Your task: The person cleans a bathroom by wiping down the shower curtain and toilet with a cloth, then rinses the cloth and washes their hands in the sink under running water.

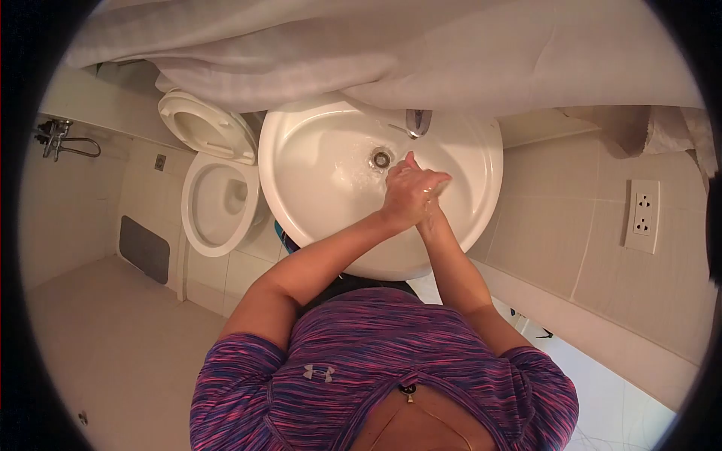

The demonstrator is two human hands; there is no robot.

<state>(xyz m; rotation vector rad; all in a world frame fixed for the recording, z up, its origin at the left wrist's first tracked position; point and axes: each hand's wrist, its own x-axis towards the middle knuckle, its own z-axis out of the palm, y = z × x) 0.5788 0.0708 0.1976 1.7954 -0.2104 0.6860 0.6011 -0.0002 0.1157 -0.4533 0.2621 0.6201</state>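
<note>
Over the white washbasin [289, 169], my two hands are pressed together in front of the tap [417, 122]. My left hand [406, 192] lies on top, back upward, its fingers closed over the other hand. Beneath it, my right hand [430, 212] is mostly covered, and which visible fingertips belong to it is hard to make out. The skin near the right wrist looks wet, perhaps with some suds. Just left of the hands is the round drain [381, 158], with wet, shiny patches on the bowl beside it.
A toilet [197, 199] with its lid raised stands left of the basin. Pale curtain fabric [466, 52] hangs across the far side. At right, a power outlet [642, 216] is on the tiled wall. A shower fitting [56, 137] is at far left.
</note>
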